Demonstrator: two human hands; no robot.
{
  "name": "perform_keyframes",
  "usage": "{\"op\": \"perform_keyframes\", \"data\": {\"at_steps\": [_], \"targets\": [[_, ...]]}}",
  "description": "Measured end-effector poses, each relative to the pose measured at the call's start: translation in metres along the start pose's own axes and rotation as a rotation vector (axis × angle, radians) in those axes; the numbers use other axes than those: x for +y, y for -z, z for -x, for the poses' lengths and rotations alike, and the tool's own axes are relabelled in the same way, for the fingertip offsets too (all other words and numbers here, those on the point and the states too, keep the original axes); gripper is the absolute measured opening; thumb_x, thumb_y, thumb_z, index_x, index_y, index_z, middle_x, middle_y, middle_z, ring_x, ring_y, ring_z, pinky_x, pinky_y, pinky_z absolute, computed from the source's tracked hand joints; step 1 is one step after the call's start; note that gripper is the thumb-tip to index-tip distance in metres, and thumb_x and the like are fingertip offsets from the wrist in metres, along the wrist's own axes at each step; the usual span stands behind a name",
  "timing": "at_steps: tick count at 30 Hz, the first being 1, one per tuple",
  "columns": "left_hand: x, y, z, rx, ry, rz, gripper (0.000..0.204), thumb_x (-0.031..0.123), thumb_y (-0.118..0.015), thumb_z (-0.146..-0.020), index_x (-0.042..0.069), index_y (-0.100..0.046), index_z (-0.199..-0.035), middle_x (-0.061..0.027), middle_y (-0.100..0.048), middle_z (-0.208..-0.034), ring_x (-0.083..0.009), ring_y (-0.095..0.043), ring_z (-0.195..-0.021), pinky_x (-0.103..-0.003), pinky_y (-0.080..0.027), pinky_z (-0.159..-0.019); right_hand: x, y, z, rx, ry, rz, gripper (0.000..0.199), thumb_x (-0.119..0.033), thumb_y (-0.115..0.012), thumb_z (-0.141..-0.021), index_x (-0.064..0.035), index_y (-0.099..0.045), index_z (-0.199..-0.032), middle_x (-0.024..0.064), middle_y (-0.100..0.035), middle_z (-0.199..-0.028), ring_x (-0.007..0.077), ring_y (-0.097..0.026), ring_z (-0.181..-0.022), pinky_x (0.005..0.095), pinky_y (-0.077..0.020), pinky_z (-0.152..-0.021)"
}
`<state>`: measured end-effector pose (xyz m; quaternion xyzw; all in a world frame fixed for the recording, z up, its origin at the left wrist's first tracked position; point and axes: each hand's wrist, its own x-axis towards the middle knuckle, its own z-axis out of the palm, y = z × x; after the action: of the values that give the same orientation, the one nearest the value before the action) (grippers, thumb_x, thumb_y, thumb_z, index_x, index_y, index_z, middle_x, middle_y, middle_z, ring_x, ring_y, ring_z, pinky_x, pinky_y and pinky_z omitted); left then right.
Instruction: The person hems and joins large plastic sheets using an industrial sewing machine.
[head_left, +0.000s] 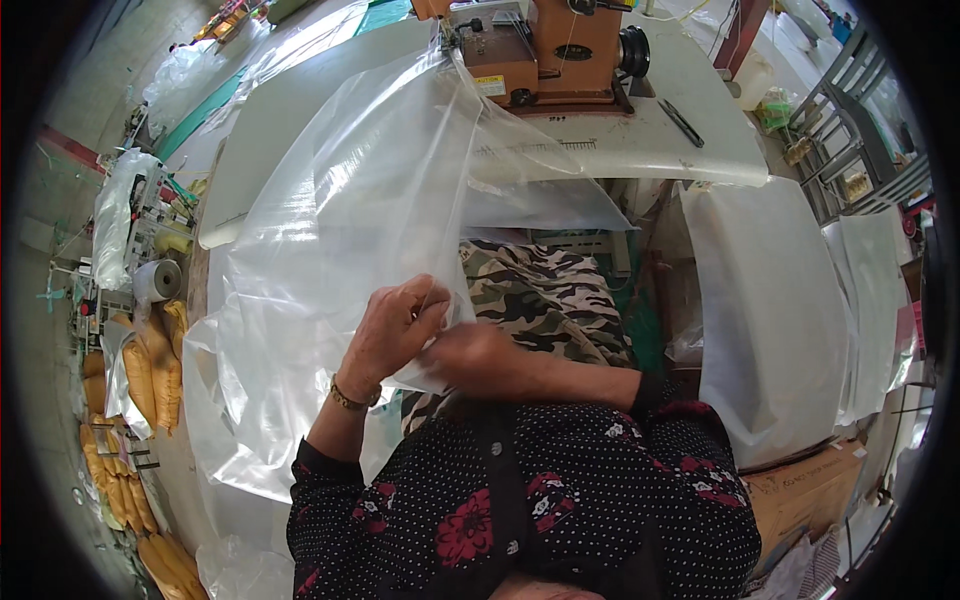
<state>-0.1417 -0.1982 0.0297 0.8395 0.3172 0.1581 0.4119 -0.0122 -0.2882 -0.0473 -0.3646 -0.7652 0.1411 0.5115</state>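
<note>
A large clear plastic bag (pixel 340 220) stretches from my lap up to the orange sewing machine (pixel 540 50) on the white table (pixel 640 140). My left hand (pixel 395 325) pinches the bag's near edge, fingers closed on the film. My right hand (pixel 470 350) meets it from the right and grips the same edge, partly hidden behind the left. A gold bracelet sits on my left wrist. Both sleeves are black with red flowers.
A stack of white plastic sheets (pixel 770 300) lies at my right over a cardboard box (pixel 810 480). A black pen (pixel 682 122) rests on the table. Yellow-orange filled bags (pixel 150 370) line the floor at left. Camouflage fabric (pixel 540 300) covers my lap.
</note>
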Motion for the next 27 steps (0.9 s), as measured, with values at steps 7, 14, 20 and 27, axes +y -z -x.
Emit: {"op": "perform_keyframes", "data": {"at_steps": [7, 14, 20, 27], "targets": [[0.009, -0.012, 0.012, 0.147, 0.072, 0.231, 0.010, 0.006, -0.051, -0.096, 0.000, -0.053, -0.103, -0.0044, -0.057, -0.059, -0.0096, -0.054, -0.052, -0.025, -0.043, -0.051, 0.162, 0.083, 0.086, 0.985, -0.587, 0.736, 0.039, -0.011, -0.061, -0.090, 0.0009, -0.050, -0.125, 0.0165, -0.056, -0.120, 0.0297, -0.057, -0.102, 0.0405, -0.0429, -0.090], [0.017, -0.023, 0.009, 0.171, -0.006, 0.236, 0.009, 0.008, -0.049, -0.098, 0.003, -0.054, -0.103, -0.0011, -0.056, -0.056, -0.0062, -0.052, -0.050, -0.022, -0.041, -0.048, 0.179, 0.125, 0.105, 0.438, -0.778, 0.475, 0.026, -0.014, -0.066, -0.085, -0.0021, -0.061, -0.107, 0.0148, -0.063, -0.101, 0.0375, -0.058, -0.094, 0.0464, -0.0428, -0.086], [0.024, -0.030, 0.005, 0.169, -0.052, 0.108, 0.008, 0.009, -0.054, -0.094, 0.001, -0.055, -0.091, -0.0102, -0.057, -0.060, -0.0213, -0.057, -0.049, -0.032, -0.045, -0.051, 0.031, 0.116, 0.050, -0.142, -0.678, 0.060, 0.014, -0.014, -0.065, -0.086, -0.0015, -0.059, -0.088, 0.0137, -0.060, -0.080, 0.0336, -0.058, -0.072, 0.0385, -0.0473, -0.067], [0.035, -0.034, 0.006, 0.130, -0.242, -0.135, 0.005, 0.003, -0.059, -0.082, 0.000, -0.055, -0.082, -0.0156, -0.057, -0.073, -0.0362, -0.057, -0.066, -0.039, -0.045, -0.057, -0.031, 0.089, 0.012, -0.331, -0.354, 0.062, 0.022, -0.016, -0.063, -0.088, -0.0004, -0.050, -0.078, 0.0162, -0.053, -0.074, 0.0374, -0.057, -0.072, 0.0413, -0.0455, -0.063]]}}
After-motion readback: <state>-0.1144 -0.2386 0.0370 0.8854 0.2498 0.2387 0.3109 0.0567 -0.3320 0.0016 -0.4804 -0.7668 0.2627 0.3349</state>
